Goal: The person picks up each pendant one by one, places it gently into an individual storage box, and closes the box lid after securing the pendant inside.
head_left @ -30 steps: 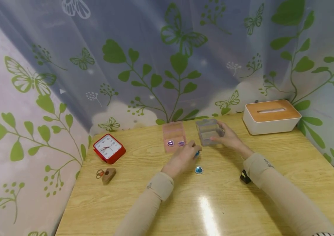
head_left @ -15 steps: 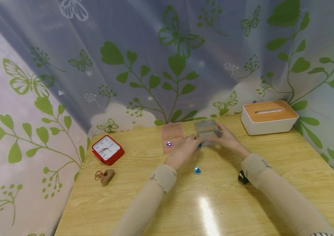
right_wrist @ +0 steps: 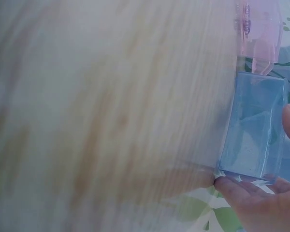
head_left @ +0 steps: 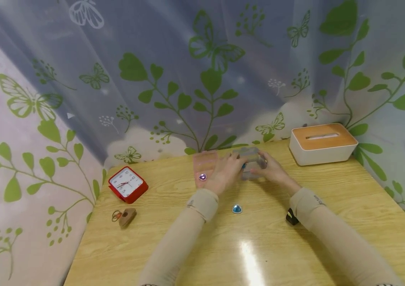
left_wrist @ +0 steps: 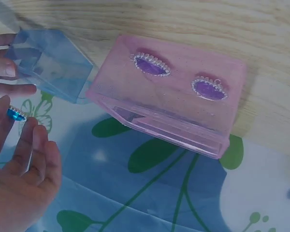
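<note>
My left hand (head_left: 228, 170) pinches a blue gem with a beaded rim (left_wrist: 17, 115) between thumb and finger, right at the open clear bluish box (right_wrist: 251, 130). My right hand (head_left: 273, 171) holds that box by its right end, thumb on one side and fingers on the other. To the left stands an open pink clear box (left_wrist: 179, 89) with two purple gems (left_wrist: 152, 66) in it; in the head view my left hand hides one of them. A blue heart-shaped gem (head_left: 237, 209) lies on the table in front of the boxes.
At the left sit a red square clock (head_left: 127, 184) and a small brown object (head_left: 128, 217) with an orange ring. A white tissue box with a wooden lid (head_left: 324, 149) stands back right. A small black object (head_left: 291, 217) lies by my right sleeve. A patterned curtain (head_left: 174, 79) hangs behind.
My left hand has moved away from me with the blue gem, from in front of the boxes up to the clear box. My right hand stays on the clear box.
</note>
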`<state>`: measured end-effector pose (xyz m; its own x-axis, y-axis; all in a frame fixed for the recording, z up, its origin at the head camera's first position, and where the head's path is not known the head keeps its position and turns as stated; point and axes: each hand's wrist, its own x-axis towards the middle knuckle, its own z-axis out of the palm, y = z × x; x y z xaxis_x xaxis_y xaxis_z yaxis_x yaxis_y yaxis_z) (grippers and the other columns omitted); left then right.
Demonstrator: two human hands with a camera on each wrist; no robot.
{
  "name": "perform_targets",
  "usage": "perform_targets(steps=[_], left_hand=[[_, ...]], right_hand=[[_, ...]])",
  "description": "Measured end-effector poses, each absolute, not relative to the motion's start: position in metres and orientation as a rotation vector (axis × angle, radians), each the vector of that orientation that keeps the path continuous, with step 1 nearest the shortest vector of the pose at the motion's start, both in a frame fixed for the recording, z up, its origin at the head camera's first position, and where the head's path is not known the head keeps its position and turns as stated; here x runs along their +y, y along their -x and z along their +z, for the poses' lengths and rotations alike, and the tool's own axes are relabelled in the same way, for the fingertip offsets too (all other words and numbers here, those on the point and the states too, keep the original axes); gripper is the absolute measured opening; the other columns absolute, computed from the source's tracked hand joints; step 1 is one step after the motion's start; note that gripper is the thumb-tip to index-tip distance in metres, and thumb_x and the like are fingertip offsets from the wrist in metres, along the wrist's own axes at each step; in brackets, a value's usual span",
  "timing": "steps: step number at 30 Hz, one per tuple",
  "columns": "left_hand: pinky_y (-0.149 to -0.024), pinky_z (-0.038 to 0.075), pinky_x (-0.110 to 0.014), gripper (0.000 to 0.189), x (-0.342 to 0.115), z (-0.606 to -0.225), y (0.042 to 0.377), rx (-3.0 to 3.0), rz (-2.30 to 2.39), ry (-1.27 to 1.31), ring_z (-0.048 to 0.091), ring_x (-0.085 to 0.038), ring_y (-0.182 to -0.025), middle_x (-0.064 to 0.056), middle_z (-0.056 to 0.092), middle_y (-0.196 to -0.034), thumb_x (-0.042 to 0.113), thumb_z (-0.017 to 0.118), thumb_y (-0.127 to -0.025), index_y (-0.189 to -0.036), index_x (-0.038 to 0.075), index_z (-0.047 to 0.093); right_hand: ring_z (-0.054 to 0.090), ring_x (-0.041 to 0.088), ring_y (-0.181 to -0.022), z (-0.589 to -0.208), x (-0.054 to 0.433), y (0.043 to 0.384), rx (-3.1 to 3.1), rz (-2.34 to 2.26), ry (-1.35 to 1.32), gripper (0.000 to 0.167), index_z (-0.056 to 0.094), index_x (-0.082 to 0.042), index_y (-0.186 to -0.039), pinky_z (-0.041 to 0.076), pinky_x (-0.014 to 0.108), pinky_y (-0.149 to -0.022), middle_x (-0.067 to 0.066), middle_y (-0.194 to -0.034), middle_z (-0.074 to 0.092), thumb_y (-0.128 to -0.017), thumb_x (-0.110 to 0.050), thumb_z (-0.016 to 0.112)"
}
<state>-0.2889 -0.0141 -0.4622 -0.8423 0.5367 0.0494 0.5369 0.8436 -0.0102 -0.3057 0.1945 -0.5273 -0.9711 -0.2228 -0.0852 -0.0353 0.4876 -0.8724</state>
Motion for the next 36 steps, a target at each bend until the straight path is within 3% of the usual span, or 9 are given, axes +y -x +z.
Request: perform_targets(steps=[10,21,25,29,32,36], left_hand=[[-0.111,0.057,-0.043,0.04,-0.002,-0.47,0.303,-3.031,-0.149,0.73,0.063,-0.025,-0.131,-0.003,0.062,-0.148,0.032,0.068,-0.104,-0.143,0.028,0.062],[-0.106,0.058,-0.043,0.036,0.009,-0.482,0.315,-3.038,-0.202,0.65,0.06,-0.024,-0.126,-0.001,0.064,-0.142,0.029,0.069,-0.103,-0.139,0.032,0.066],[-0.108,0.057,-0.041,0.035,0.01,-0.485,0.318,-3.044,-0.238,0.684,0.059,-0.025,-0.126,-0.003,0.064,-0.141,0.024,0.069,-0.103,-0.137,0.029,0.067],[-0.113,0.053,-0.04,0.021,0.012,-0.489,0.321,-3.033,-0.295,0.728,0.06,-0.026,-0.128,-0.003,0.068,-0.133,0.021,0.067,-0.104,-0.124,0.024,0.074],[-0.112,0.053,-0.039,0.016,0.013,-0.491,0.323,-3.024,-0.313,0.746,0.061,-0.025,-0.125,-0.001,0.069,-0.127,0.021,0.065,-0.105,-0.117,0.022,0.076],[-0.105,0.057,-0.039,0.018,0.016,-0.49,0.325,-3.031,-0.294,0.748,0.061,-0.025,-0.122,-0.002,0.069,-0.129,0.019,0.064,-0.106,-0.12,0.022,0.074]], right_hand=[[0.015,0.056,-0.159,-0.525,0.195,0.303,2.535,-1.488,0.207,0.095,0.012,-0.001,-0.168,0.024,0.07,-0.128,0.027,-0.175,0.012,-0.101,-0.029,0.073],[0.016,0.052,-0.16,-0.528,0.194,0.305,2.552,-1.482,0.187,0.091,0.012,-0.002,-0.168,0.023,0.068,-0.13,0.024,-0.176,0.013,-0.102,-0.026,0.071],[0.017,0.052,-0.16,-0.529,0.193,0.305,2.551,-1.484,0.183,0.093,0.013,-0.001,-0.168,0.023,0.067,-0.13,0.025,-0.176,0.014,-0.102,-0.027,0.072],[0.016,0.051,-0.161,-0.529,0.193,0.303,2.544,-1.479,0.17,0.094,0.013,-0.002,-0.168,0.024,0.067,-0.13,0.025,-0.176,0.013,-0.101,-0.028,0.073],[0.016,0.052,-0.16,-0.529,0.193,0.303,2.547,-1.474,0.171,0.094,0.014,-0.002,-0.168,0.025,0.068,-0.129,0.026,-0.176,0.014,-0.1,-0.029,0.074],[0.017,0.054,-0.16,-0.528,0.194,0.304,2.554,-1.485,0.177,0.093,0.016,-0.002,-0.168,0.025,0.068,-0.129,0.026,-0.175,0.014,-0.1,-0.028,0.074]])
